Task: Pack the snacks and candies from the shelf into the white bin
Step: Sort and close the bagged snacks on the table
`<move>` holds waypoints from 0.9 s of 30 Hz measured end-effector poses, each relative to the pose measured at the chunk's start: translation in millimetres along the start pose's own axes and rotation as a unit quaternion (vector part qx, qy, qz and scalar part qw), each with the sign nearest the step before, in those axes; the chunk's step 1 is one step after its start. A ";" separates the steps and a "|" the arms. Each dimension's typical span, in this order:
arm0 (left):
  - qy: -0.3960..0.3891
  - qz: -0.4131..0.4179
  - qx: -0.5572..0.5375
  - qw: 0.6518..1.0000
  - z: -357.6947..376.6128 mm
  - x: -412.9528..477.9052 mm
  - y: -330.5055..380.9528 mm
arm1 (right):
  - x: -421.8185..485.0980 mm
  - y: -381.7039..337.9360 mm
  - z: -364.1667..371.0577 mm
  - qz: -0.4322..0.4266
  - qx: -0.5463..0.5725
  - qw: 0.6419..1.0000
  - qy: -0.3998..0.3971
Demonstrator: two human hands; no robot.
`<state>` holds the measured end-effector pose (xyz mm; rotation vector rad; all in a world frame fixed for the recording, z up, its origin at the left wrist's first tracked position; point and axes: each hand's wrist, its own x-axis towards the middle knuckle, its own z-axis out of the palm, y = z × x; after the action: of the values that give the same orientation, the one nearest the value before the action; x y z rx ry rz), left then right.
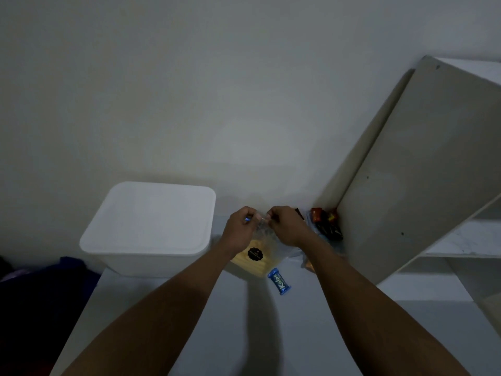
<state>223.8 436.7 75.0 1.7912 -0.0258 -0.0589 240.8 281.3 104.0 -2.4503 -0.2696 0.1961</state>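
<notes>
Place: seeming to be a dim home room, serving as a storage corner.
Wall: a plain pale wall (189, 104) is running behind the white table (298, 335).
Shelving: a white shelving unit (433, 158) is standing at the table's right edge, with wrapped snacks (326, 225) lying against it.
Storage: a lidded white bin (151, 226) is sitting at the far left corner.

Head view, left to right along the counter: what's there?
White bin → left hand → right hand → dark and red snack packets → shelf side panel. Both hands pinch the clear snack bag, so it's unordered.
</notes>
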 end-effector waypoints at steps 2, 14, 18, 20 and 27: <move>0.008 -0.001 -0.011 1.000 -1.3 -0.1 2.5 | -0.6 0.7 1.2 -0.004 0.008 1.000 0.012; -0.001 -0.018 0.036 0.999 -2.5 -4.3 -3.0 | -4.8 7.4 0.8 -0.004 -0.036 0.997 -0.064; -0.007 -0.051 -0.009 0.999 -2.7 -7.3 5.9 | -5.6 10.1 3.6 -0.014 0.005 1.000 -0.026; -0.013 -0.054 -0.014 0.998 -5.4 -7.5 4.4 | -7.8 12.5 2.5 -0.029 0.020 0.999 -0.034; -0.005 -0.079 -0.029 0.996 -9.7 -11.4 6.9 | -9.3 20.6 -2.0 -0.005 -0.011 0.998 -0.058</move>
<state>213.0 445.3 84.1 1.7316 0.1085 -0.1800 235.1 262.1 93.2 -2.4627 -0.3372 0.3330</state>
